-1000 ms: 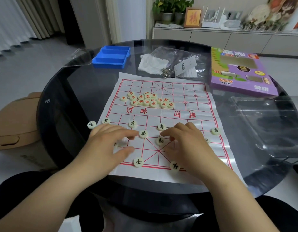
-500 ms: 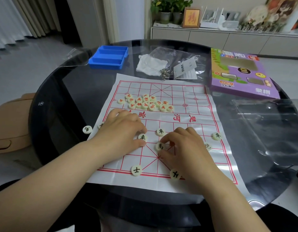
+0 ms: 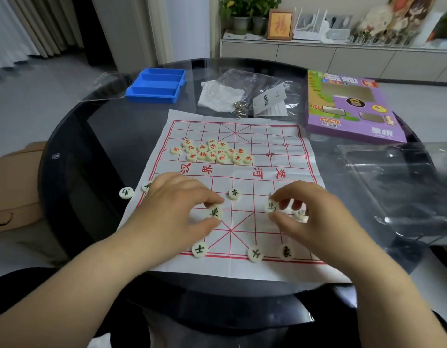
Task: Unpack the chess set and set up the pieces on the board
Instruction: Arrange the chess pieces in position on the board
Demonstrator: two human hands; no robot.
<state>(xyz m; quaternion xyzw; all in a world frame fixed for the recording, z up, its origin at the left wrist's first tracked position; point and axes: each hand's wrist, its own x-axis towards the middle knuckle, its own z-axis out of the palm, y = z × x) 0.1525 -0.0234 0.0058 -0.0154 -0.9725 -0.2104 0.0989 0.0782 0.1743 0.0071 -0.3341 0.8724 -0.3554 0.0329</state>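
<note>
On the paper xiangqi board (image 3: pixel 280 136) spread over the round glass worktop (image 3: pixel 112 136), a black-marked disc (image 3: pixel 215 212) is pinched by the left hand (image 3: pixel 177 209), and a horse piece (image 3: pixel 271 206) by the right hand (image 3: pixel 315 217). Red-marked pieces (image 3: pixel 212 152) are clustered beyond the river line.

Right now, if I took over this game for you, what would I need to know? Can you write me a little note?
Left hand: fingers pinching a round cream black-lettered piece low over the white cloth board with red lines.
Right hand: fingers holding another black-lettered piece.
Done: board spread out; three black pieces sit along the near edge.
Left: the pile of red-lettered pieces is unsorted beyond the river line; one black piece lies off the board on the dark glass table.
</note>
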